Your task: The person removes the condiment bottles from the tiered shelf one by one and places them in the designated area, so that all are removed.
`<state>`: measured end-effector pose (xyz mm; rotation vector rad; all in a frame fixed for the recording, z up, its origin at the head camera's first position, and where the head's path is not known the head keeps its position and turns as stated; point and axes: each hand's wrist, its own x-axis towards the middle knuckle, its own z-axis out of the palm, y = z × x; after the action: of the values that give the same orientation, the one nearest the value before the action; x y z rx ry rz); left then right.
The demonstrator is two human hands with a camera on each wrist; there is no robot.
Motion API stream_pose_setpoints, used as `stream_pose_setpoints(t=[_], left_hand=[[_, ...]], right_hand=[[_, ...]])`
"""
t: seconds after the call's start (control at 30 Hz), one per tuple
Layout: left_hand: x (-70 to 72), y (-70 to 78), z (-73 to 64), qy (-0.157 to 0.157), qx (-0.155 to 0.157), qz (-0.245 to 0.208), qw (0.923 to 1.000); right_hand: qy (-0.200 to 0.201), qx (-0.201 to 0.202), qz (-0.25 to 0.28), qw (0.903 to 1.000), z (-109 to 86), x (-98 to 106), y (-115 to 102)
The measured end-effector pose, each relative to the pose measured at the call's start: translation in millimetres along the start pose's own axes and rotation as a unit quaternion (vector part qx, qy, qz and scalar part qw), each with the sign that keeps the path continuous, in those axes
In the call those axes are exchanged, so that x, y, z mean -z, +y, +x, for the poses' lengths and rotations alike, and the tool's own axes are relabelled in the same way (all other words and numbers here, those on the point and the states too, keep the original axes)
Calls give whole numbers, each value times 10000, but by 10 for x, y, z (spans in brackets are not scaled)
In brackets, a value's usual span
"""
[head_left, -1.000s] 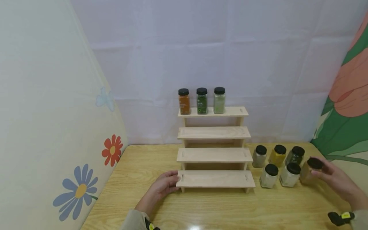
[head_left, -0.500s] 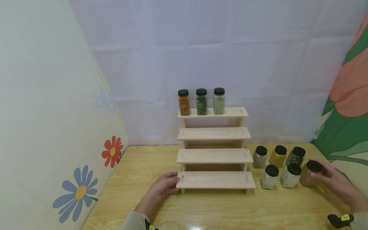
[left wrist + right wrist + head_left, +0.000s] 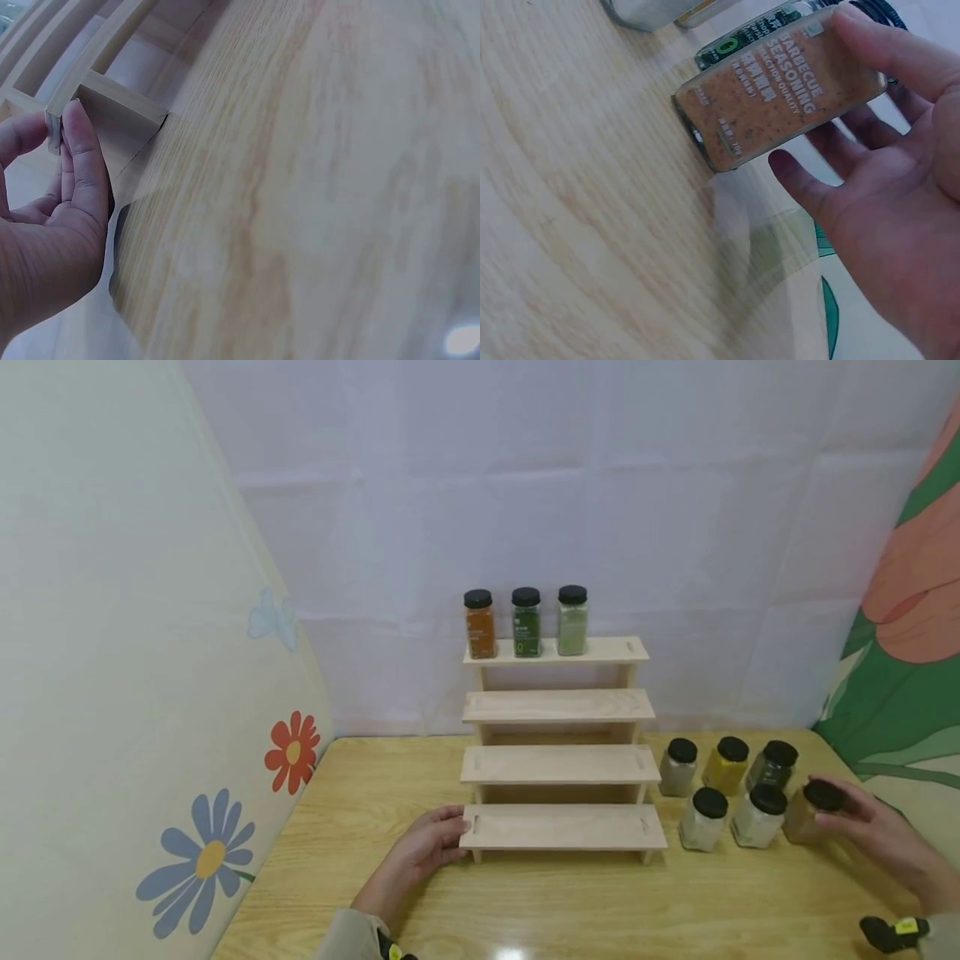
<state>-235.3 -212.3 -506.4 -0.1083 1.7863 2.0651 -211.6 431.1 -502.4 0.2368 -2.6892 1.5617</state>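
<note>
A four-step wooden rack (image 3: 562,827) stands mid-table. My left hand (image 3: 431,843) pinches the left end of its lowest shelf; the left wrist view shows thumb and fingers on either side of the board edge (image 3: 54,120). At the right, my right hand (image 3: 873,827) holds a barbecue seasoning jar (image 3: 806,818) near its black lid. In the right wrist view the label of this jar (image 3: 772,90) faces the camera, thumb on the near side and fingers behind. Its base is at the tabletop.
On the top shelf stand an orange jar (image 3: 481,631), a dark green jar (image 3: 527,631) and a pale green jar (image 3: 572,631). Beside the rack are a grey jar (image 3: 678,772), a yellow jar (image 3: 725,772), a dark jar (image 3: 771,772) and two whitish jars (image 3: 702,827).
</note>
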Motion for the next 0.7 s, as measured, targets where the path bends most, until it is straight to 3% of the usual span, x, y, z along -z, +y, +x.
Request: stream_pose_setpoints(t=[0.2,0.5,0.6,0.7], left_hand=[[0,5,1,-35,-1,-48,10000],[-8,29,-4,-87,-31,-28,10000],[-14,31,-1,-39,-9,0,10000],[-12,25,3,23,3,27,10000]], right_hand=[[-70,-131,-521,9985,95,51,-254],[753,391,-531,9950,261,111,-810],[779,448,-611,9941,359,92,-1018],[542,490,-491,9961,464,68,-1215]])
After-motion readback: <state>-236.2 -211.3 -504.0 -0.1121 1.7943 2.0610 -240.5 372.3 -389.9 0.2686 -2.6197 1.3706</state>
